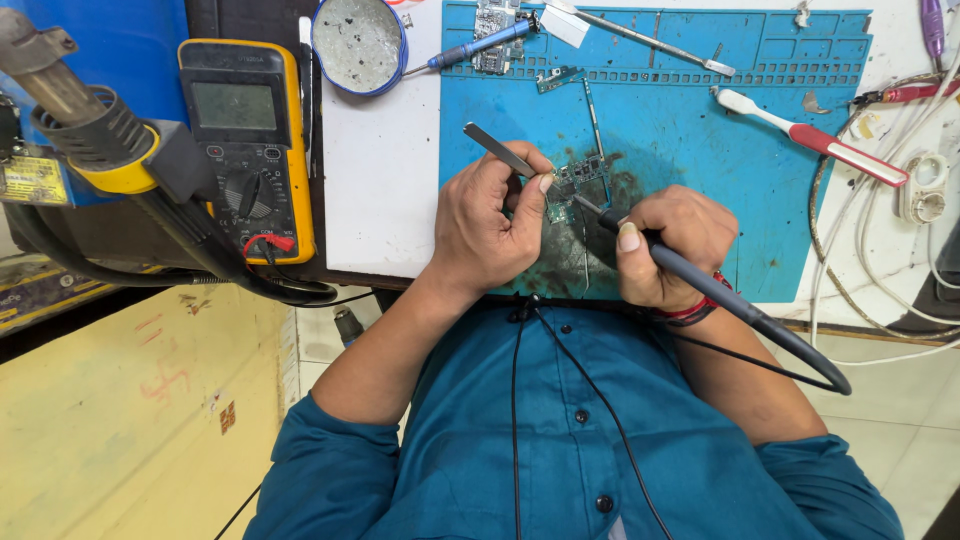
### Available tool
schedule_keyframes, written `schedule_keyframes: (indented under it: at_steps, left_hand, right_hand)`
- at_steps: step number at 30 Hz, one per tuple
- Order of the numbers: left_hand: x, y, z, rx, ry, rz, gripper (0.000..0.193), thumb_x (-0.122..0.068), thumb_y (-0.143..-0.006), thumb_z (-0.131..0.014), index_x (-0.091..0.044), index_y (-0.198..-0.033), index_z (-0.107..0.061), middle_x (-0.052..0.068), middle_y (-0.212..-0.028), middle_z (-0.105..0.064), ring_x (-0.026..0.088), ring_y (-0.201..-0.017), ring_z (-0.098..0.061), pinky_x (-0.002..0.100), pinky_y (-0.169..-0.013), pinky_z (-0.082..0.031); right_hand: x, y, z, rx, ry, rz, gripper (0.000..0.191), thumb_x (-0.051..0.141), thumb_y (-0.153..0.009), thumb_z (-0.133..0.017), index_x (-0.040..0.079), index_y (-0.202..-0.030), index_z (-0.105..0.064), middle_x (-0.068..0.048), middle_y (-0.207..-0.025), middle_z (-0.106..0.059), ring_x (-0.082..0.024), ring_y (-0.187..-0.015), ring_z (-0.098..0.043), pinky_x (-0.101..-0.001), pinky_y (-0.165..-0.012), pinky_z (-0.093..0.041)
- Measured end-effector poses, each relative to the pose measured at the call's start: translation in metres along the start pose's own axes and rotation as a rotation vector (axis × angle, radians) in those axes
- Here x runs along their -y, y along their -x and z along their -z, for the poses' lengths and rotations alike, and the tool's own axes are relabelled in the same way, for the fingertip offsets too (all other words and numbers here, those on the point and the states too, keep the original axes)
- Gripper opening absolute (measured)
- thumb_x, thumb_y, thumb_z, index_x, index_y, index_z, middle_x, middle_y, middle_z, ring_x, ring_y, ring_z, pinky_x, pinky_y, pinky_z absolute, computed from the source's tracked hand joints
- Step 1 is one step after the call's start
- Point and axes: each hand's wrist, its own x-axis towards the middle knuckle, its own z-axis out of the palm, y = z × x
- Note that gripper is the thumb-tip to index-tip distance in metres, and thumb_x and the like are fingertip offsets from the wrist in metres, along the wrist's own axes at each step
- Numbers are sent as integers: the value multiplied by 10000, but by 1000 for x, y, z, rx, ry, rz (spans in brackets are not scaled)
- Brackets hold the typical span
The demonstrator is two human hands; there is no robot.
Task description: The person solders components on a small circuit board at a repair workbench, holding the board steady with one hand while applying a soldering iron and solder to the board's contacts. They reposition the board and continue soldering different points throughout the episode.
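My left hand point(490, 225) grips metal tweezers point(497, 150), their tips hidden behind my fingers near a small green circuit board point(580, 178) lying on the blue work mat point(690, 120). My right hand point(665, 245) holds a dark soldering iron point(700, 285) like a pen, its tip touching the board's near edge. The iron's black cable loops away to the right past my wrist. The mat around the board is stained dark.
A yellow multimeter point(245, 130) and a hot-air gun nozzle point(85, 120) sit at left. A round tin point(358, 42), a blue screwdriver point(480, 45), another circuit board point(493, 30), a white-and-red toothbrush point(810, 135) and white cables point(900, 200) surround the mat.
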Motion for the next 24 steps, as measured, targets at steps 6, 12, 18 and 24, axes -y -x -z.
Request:
schedule_keyframes:
  at_steps: [6,12,18,24]
  left_hand:
    - [-1,0,0,3,6,10,106,0,-967,-688,-31,-1051,-634,55,-868,-687,126,-638,-664,269,-598,-533]
    - [-1,0,0,-1,-5,20,104,0,-962,-696,-40,-1040,-640,49,-841,-683,124,-620,-652,270,-587,-520]
    - [-1,-1,1,-8,-17,11,110,-4,-956,-698,-39,-1042,-639,53,-839,-683,125,-602,-635,272,-575,-507]
    - [-2,-1,1,3,-14,22,105,-10,-965,-701,-42,-1043,-638,44,-821,-677,118,-600,-643,268,-572,-508]
  right_hand:
    - [0,0,-1,-9,1,4,132,103,-968,-624,36,-884,-546,-105,-730,-596,-274,-614,-571,-365,-558,-446]
    - [-1,0,-1,-12,4,3,139,103,-960,-627,37,-869,-546,-104,-719,-592,-275,-604,-568,-367,-553,-445]
    - [-1,0,-2,-15,-1,11,142,103,-969,-626,38,-873,-543,-103,-726,-594,-277,-613,-575,-367,-558,-449]
    - [-1,0,-2,-13,4,6,141,106,-962,-628,37,-873,-543,-106,-719,-591,-277,-600,-566,-369,-550,-439]
